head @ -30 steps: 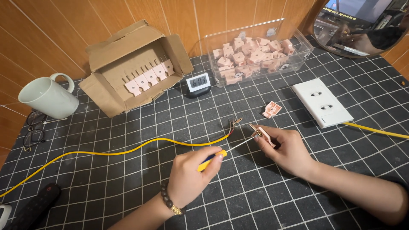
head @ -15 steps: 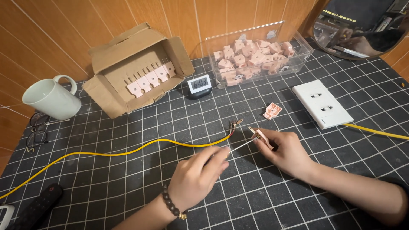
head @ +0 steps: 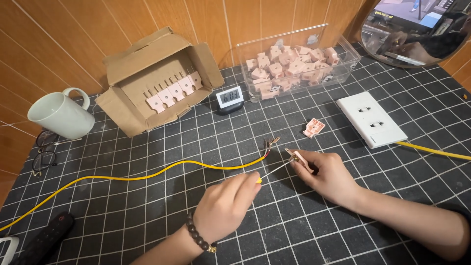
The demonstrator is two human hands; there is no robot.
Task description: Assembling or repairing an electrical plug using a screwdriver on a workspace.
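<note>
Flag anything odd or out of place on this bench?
One pink plug part lies loose on the gridded mat, apart from the clear bin that holds the rest. The cardboard box lies tipped on its side, flaps open. The yellow cable ends in bare stripped leads. No spill or breakage shows.

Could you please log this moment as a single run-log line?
left hand: holds screwdriver | right hand: holds small pink part | screwdriver tip at part | yellow cable on grid mat
</note>
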